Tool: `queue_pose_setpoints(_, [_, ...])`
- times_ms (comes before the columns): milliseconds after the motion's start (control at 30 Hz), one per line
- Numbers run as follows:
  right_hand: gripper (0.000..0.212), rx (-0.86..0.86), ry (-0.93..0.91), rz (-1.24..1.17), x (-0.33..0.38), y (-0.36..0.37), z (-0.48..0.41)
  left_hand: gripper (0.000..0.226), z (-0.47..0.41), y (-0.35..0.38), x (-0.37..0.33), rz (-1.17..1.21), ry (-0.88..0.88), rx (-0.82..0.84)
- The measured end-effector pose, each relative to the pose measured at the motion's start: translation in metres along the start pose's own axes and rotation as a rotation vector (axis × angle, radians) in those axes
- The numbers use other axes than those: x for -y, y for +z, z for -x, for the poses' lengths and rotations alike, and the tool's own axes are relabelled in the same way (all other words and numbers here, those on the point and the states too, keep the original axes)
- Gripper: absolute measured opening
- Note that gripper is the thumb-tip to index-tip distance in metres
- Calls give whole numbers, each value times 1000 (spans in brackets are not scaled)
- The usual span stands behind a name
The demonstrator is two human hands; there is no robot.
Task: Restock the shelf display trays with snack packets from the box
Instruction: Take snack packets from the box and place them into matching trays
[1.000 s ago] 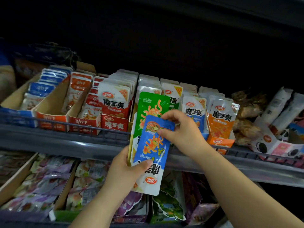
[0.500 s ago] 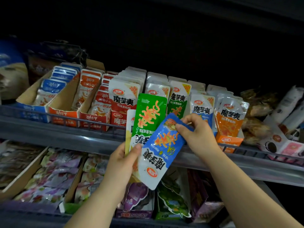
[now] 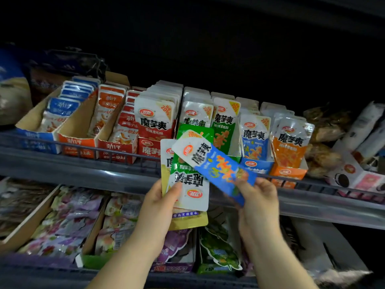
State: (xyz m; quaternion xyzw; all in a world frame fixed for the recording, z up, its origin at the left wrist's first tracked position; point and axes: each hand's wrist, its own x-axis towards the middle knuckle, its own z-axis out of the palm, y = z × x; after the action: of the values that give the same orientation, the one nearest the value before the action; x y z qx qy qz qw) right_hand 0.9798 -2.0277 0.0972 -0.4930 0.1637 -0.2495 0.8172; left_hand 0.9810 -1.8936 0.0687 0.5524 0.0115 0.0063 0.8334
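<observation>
Our right hand [image 3: 258, 197] pinches the blue end of the blue packet [image 3: 216, 165], with the thumb on its front and the other fingers curled behind it; motion blur keeps us from saying more about how they lie. Half a second ago this packet hung with its white logo end down by our left thumb and its blue end up under the right fingertips. Now it has swung over: the white end points up and to the left, away from the right fingers, and the blue end sits low in the pinch. The right hand has also dropped from in front of the trays to just below the blue tray [image 3: 257, 164], whose front stands directly above the fingertips, with the orange tray [image 3: 288, 172] beside it.

Our left hand [image 3: 160, 207] grips the remaining stack as before, fingers wrapped behind it and the thumb pressed on the white lower part of the upside-down green packet [image 3: 187, 184]. A yellow packet [image 3: 188, 221] shows below the thumb at the back of the stack. The blue packet has left that thumb and now only crosses the green packet's upper part, above the left fingers, in front of the shelf rail [image 3: 93, 151]
</observation>
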Motion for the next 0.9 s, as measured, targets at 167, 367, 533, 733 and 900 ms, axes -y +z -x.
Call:
queue_pose_setpoints(167, [42, 64, -124, 285, -25, 1, 26, 10, 4, 6, 3, -70, 120, -56])
queue_pose_setpoints(367, [30, 251, -136, 489, -22, -8, 32, 24, 1, 4, 2, -138, 180, -22])
queue_pose_setpoints(533, [23, 281, -151, 505, -5, -8, 16, 28, 5, 5, -1, -219, 213, 8])
queue_pose_setpoints(733, [24, 362, -131, 592, 5, -5, 0, 26, 8, 7, -1, -158, 180, 69])
queue_pose_setpoints(900, [17, 417, -58, 594, 7, -8, -4, 25, 6, 7, 0, -178, 177, 62])
